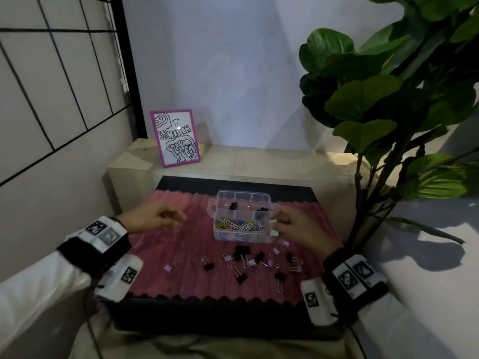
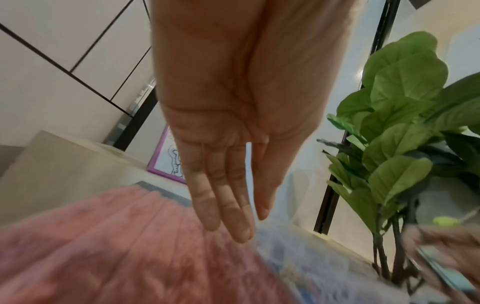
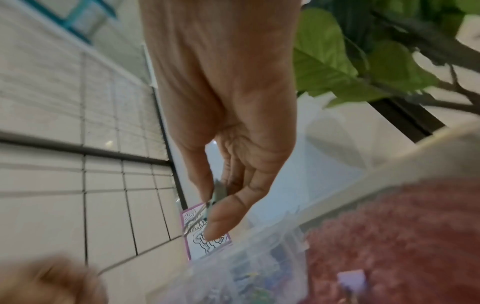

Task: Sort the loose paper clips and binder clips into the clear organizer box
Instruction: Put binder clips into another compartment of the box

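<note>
Pale grey wall behind, black-lined white grid panel (image 1: 51, 81) at left, large-leafed green plant (image 1: 404, 99) at right, magenta-framed black-and-white doodle picture (image 1: 175, 138) leaning on a beige ledge (image 1: 259, 159). Below that, a ribbed pink plush mat (image 1: 181, 255) spread over a dark worktop (image 1: 207, 317). Toward the far middle of the mat, a clear plastic organizer box (image 1: 242, 216) with its lid off: multicoloured paper clips (image 1: 239, 225) heaped in the near compartment, black binder clips (image 1: 233, 206) in two of the far compartments. Just in front of the box, loose black and lilac binder clips (image 1: 242, 257) scattered across the mat, one lilac clip (image 1: 168, 268) lying apart at left. Right hand (image 1: 298, 226) at the box's right edge, thumb and fingers pinching pale mint-green binder clips (image 1: 273, 228), seen close in the right wrist view as a mint clip with wire handles (image 3: 215, 197) nipped between thumb and fingertips above the box. Left hand (image 1: 153, 218) hovering over the mat left of the box, holding nothing; in the left wrist view (image 2: 228, 123) fingers straight and side by side, pointing down toward the mat. Both wrists wrapped in black-and-white marker bands (image 1: 103, 237).
</note>
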The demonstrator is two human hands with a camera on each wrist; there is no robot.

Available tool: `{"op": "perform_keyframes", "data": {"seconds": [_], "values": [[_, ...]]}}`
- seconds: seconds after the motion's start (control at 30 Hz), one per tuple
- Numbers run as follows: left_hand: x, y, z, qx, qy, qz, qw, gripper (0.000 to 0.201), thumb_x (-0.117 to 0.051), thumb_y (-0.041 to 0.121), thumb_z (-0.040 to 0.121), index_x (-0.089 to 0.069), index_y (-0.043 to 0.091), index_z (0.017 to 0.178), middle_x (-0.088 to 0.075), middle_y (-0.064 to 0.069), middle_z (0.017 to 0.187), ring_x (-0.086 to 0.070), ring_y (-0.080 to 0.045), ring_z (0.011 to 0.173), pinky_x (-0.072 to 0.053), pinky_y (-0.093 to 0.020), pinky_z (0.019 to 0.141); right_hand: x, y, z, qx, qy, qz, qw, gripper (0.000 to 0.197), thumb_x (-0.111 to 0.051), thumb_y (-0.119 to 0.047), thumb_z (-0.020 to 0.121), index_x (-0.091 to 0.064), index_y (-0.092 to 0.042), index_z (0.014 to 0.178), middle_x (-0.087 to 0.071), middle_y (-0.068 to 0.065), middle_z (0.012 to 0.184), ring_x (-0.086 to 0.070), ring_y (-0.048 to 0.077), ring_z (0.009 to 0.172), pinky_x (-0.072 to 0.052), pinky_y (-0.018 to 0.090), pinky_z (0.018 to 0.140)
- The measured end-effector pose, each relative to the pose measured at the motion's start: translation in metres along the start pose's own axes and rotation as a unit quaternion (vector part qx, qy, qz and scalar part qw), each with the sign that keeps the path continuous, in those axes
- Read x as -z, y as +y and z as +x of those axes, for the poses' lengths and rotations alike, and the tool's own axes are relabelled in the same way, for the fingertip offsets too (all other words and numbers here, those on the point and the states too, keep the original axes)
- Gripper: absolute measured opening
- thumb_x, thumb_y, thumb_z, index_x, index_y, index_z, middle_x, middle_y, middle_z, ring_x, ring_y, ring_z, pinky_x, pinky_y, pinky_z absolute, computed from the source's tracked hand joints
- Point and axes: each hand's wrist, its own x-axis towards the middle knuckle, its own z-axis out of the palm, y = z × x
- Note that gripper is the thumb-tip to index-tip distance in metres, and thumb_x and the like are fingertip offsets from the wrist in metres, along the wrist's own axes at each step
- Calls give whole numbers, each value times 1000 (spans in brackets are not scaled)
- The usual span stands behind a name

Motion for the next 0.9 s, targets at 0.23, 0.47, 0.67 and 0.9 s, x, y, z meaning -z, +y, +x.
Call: {"op": "perform_keyframes", "data": {"seconds": [0.23, 0.47, 0.67, 0.9], "values": [[-52, 59, -12, -122, 8, 81, 989, 21, -55, 14, 89, -65, 17, 107, -66, 8, 108, -61, -5, 99, -44, -16, 88, -9, -17, 71, -156, -13, 379, 912, 10, -49, 4, 88, -58, 2, 82, -67, 12, 65, -69, 22, 58, -57, 22, 53], [-105, 103, 18, -192, -60, 260, 944, 41, -41, 7, 91, -43, 13, 131, -43, -13, 137, -43, -29, 123, -44, -41, 93, -22, -36, 103, -204, 5, 186, 961, 14, -47, 4, 90, -52, 0, 77, -56, 17, 72, -62, 21, 48, -56, 25, 50], [-110, 92, 27, -154, -38, 279, 947, 45, -40, 7, 91, -36, 17, 135, -43, -13, 131, -46, -29, 118, -48, -40, 82, -2, -40, 70, -77, -44, -108, 990, 25, -50, -4, 89, -58, 3, 111, -65, 14, 94, -57, 8, 57, -39, 9, 35], [-113, 97, 35, -159, -12, 236, 959, 30, -48, 10, 89, -50, 13, 118, -53, -11, 121, -55, -28, 108, -48, -37, 83, 38, -6, 8, 22, 10, -225, 974, 11, -61, -13, 83, -68, -11, 92, -67, 2, 90, -62, 14, 81, -47, 20, 70]]}}
